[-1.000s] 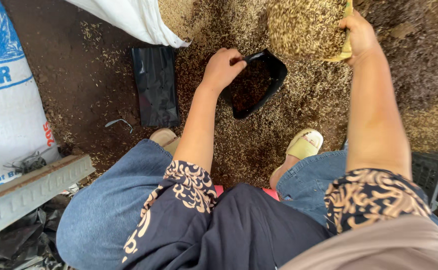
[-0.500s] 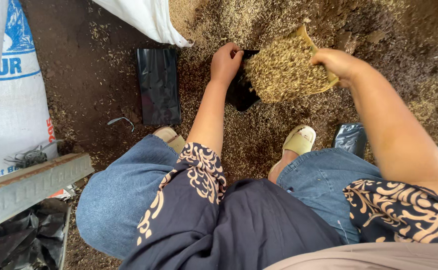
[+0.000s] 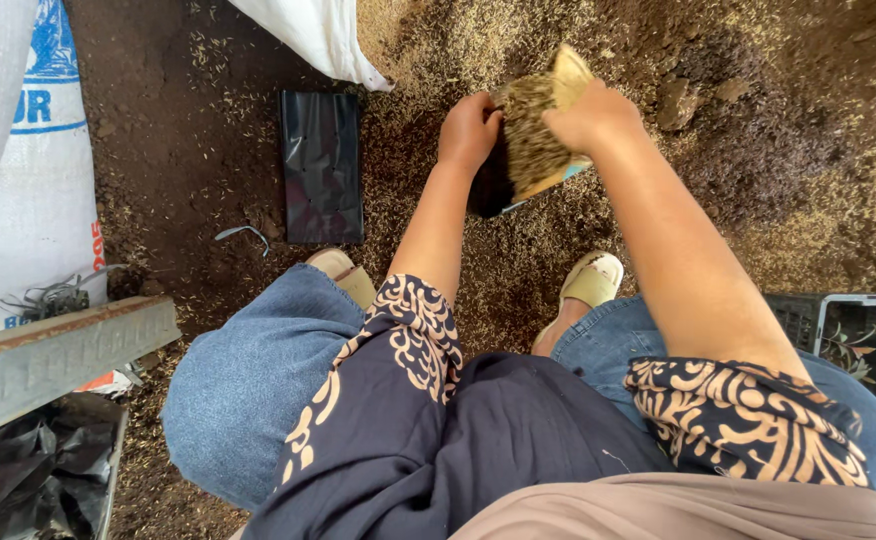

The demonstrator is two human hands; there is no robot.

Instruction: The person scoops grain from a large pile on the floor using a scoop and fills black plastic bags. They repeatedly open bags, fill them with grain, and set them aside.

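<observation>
Open husk-strewn ground [image 3: 778,200] lies right of the hands; a flat black bag [image 3: 322,165] and white sack [image 3: 308,35] crowd the left.

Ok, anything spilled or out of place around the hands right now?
Husks lie scattered over the soil around both feet. The right hand tips a heaped scoop at the black bag the left hand holds; nothing looks damaged.
</observation>
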